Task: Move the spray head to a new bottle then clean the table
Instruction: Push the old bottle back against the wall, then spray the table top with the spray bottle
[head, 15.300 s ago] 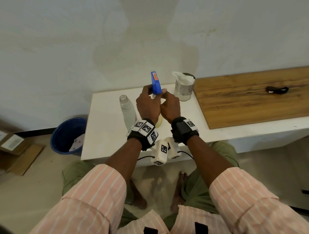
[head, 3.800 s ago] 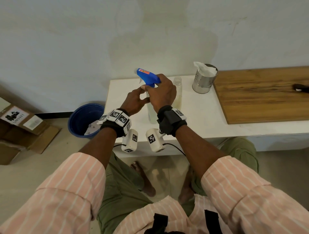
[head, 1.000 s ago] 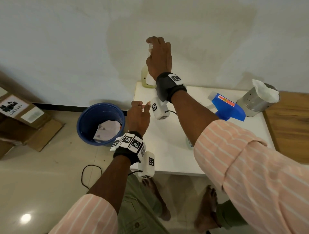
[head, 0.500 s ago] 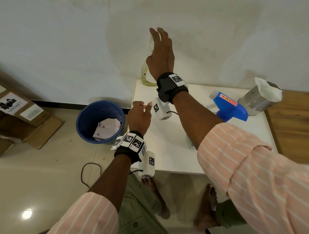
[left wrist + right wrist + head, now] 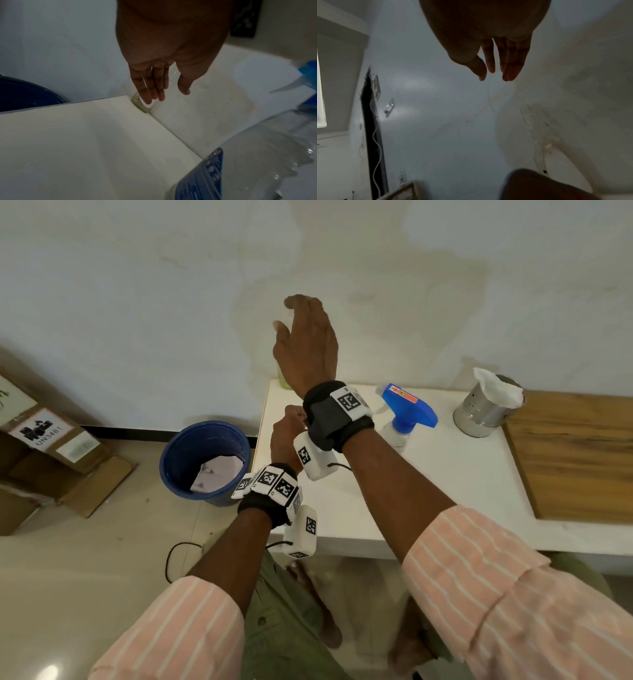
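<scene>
The blue spray head (image 5: 409, 408) sits on a clear bottle (image 5: 394, 436) that stands upright on the white table (image 5: 428, 491). In the left wrist view that bottle (image 5: 257, 162) shows a blue label. The old yellowish bottle (image 5: 281, 378) stands at the table's far left corner, mostly hidden behind my right hand (image 5: 291, 316). That hand hangs above it with straight fingers and holds nothing. My left hand (image 5: 287, 429) hovers over the table's left edge. In its own wrist view the left hand (image 5: 168, 94) is empty, its straight fingers pointing at the old bottle (image 5: 144, 109).
A steel canister (image 5: 483, 416) with white tissue (image 5: 496, 386) in it stands at the table's back right, beside a wooden board (image 5: 575, 460). A blue bin (image 5: 178, 460) with paper inside stands on the floor left of the table. Cardboard boxes (image 5: 44, 440) lie further left.
One second ago my right hand gripped the old bottle at the far corner. It has let go, opened and drawn back slightly. My left hand has moved right, under the right wrist.
</scene>
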Demonstrator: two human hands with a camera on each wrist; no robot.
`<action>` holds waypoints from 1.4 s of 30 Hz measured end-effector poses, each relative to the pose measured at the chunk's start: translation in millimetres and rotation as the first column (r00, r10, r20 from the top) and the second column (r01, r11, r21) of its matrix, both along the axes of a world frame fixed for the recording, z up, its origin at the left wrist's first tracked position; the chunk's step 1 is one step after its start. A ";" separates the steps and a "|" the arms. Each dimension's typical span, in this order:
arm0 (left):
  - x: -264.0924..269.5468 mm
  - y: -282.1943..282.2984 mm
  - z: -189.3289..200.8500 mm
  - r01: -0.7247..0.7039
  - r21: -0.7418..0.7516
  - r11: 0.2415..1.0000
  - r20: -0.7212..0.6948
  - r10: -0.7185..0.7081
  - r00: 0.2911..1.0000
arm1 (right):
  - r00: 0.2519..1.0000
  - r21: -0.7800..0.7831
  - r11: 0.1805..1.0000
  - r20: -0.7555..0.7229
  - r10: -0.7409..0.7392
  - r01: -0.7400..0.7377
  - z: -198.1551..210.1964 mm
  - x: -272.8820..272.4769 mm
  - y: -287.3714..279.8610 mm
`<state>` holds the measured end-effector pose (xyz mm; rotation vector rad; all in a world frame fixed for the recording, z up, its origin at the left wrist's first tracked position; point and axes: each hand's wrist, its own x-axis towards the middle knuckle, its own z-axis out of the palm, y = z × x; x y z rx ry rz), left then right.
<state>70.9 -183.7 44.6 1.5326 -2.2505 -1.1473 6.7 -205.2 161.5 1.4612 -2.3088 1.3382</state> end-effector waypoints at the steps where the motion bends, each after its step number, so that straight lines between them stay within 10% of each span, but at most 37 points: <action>1: -2.5 5.4 0.8 0.006 0.003 1.000 0.033 -0.006 0.999 | 1.000 -0.002 1.000 -0.018 0.020 -0.020 7.3 3.5 11.1; 8: -4.1 63.6 26.7 0.073 -0.084 0.994 -0.135 -0.084 0.987 | 0.991 -0.032 0.999 -0.133 -0.022 0.017 38.9 -11.2 114.7; 12: -13.1 82.0 32.4 0.106 0.000 0.994 -0.189 -0.104 0.976 | 0.983 -0.293 0.942 -0.039 -0.181 0.162 12.2 -40.6 185.9; 15: -21.9 92.7 31.7 0.169 -0.010 0.986 -0.175 -0.168 0.970 | 0.954 -0.204 0.937 0.165 -0.252 0.282 -20.0 -53.8 213.8; 20: -36.7 111.2 30.2 0.234 -0.027 0.972 -0.144 -0.235 0.961 | 0.864 0.079 0.993 0.490 -0.111 0.083 -54.6 -60.7 205.1; 31: -50.3 134.7 34.4 0.242 -0.022 0.970 -0.086 -0.243 0.966 | 0.955 -0.009 0.986 0.249 -0.159 0.167 -69.2 -67.7 171.2; 42: -16.4 123.9 37.8 0.311 0.151 0.938 0.024 -0.318 0.948 | 0.711 0.086 0.989 0.702 0.026 -0.121 -59.7 -42.5 141.4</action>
